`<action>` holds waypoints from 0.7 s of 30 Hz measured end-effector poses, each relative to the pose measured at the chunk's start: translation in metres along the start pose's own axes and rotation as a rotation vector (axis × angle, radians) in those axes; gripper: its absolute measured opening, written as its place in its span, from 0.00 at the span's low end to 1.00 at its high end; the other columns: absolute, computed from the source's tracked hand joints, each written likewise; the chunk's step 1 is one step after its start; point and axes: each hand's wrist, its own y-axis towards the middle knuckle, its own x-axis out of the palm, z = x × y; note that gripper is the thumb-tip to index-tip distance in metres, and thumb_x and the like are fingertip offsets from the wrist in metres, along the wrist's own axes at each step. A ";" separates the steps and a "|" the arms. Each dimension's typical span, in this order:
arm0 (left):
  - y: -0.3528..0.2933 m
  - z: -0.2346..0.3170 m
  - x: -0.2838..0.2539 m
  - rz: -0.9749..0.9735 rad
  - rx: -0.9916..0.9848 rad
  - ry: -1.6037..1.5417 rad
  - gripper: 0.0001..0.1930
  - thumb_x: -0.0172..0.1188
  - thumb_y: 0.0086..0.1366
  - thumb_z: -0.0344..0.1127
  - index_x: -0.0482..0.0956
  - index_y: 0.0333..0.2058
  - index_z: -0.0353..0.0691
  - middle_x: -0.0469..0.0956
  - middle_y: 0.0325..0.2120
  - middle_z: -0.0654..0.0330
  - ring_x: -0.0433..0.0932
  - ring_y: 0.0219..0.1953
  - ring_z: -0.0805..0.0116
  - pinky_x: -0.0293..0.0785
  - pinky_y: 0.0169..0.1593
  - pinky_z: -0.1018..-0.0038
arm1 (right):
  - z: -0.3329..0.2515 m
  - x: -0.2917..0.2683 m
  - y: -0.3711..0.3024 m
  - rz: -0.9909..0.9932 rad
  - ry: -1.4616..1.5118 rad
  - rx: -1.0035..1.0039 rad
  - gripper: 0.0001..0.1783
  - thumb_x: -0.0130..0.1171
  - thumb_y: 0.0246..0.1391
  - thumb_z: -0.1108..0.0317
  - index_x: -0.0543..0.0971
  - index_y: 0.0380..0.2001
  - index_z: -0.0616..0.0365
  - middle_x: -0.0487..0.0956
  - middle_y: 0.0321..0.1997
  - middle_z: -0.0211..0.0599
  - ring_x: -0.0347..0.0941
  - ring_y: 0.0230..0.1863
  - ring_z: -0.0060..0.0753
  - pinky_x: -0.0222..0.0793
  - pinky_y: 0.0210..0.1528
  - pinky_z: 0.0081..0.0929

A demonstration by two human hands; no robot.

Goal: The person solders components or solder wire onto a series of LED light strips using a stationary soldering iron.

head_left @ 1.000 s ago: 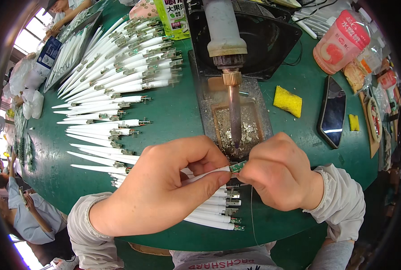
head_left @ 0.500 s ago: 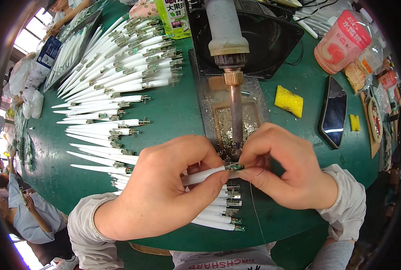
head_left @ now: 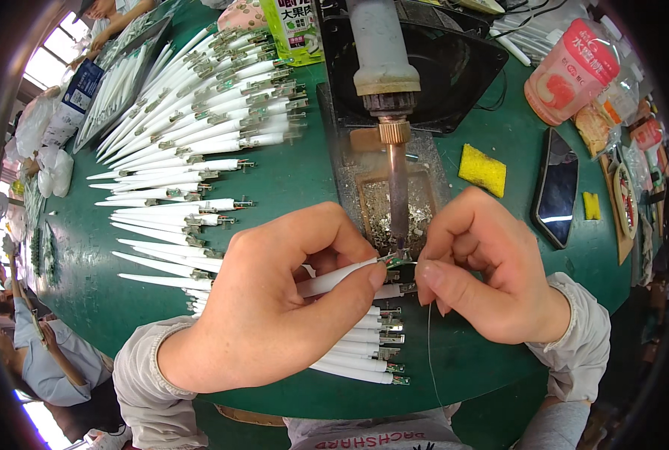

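Observation:
My left hand (head_left: 274,307) is closed round a white pen-shaped piece (head_left: 323,283), whose end with a small green circuit board (head_left: 402,262) points right. Right at that board is the tip of a soldering iron (head_left: 397,187), fixed upright and pointing down. A thin solder wire (head_left: 430,345) is pinched between the thumb and forefinger of my right hand (head_left: 492,281); its loose end hangs toward the table's near edge. More white pen-shaped pieces (head_left: 361,349) lie under my hands, their metal and board ends to the right.
Many similar pieces (head_left: 199,112) fan out at the left. Behind the iron stands a black fan (head_left: 447,67); beneath it lies a tray (head_left: 368,217) with solder scraps. At right are a yellow sponge (head_left: 482,170), a phone (head_left: 556,187) and a pink-labelled container (head_left: 571,71). Other people sit at left.
My right hand has drawn back slightly to the right from the board. My left hand has tilted the pen-shaped piece's board end up to the iron's tip.

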 end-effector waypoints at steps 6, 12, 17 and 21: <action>0.000 0.002 0.000 0.010 -0.010 -0.047 0.04 0.57 0.60 0.21 0.71 0.32 0.31 0.74 0.32 0.59 0.72 0.33 0.80 0.67 0.37 0.82 | 0.002 0.006 -0.002 0.088 -0.035 -0.089 0.09 0.55 0.55 0.76 0.65 0.36 0.63 0.73 0.30 0.36 0.71 0.25 0.18 0.64 0.24 0.13; -0.001 0.001 0.000 0.005 0.022 -0.051 0.03 0.57 0.60 0.21 0.71 0.32 0.31 0.74 0.32 0.59 0.72 0.33 0.80 0.67 0.36 0.82 | 0.005 0.007 -0.003 0.091 -0.047 -0.134 0.09 0.55 0.55 0.77 0.65 0.36 0.64 0.73 0.30 0.37 0.72 0.26 0.19 0.64 0.25 0.13; -0.001 -0.001 0.000 0.004 0.075 -0.068 0.03 0.57 0.60 0.21 0.72 0.32 0.31 0.75 0.32 0.58 0.72 0.33 0.79 0.67 0.37 0.82 | 0.006 0.007 -0.003 0.088 -0.077 -0.173 0.10 0.55 0.54 0.78 0.65 0.37 0.64 0.73 0.31 0.38 0.72 0.26 0.19 0.65 0.25 0.14; 0.000 0.000 0.000 0.009 0.063 -0.058 0.03 0.57 0.60 0.20 0.72 0.32 0.31 0.75 0.32 0.58 0.72 0.33 0.79 0.67 0.37 0.82 | 0.008 0.007 -0.002 0.090 -0.065 -0.185 0.10 0.55 0.54 0.79 0.65 0.37 0.64 0.73 0.30 0.38 0.72 0.26 0.20 0.66 0.26 0.14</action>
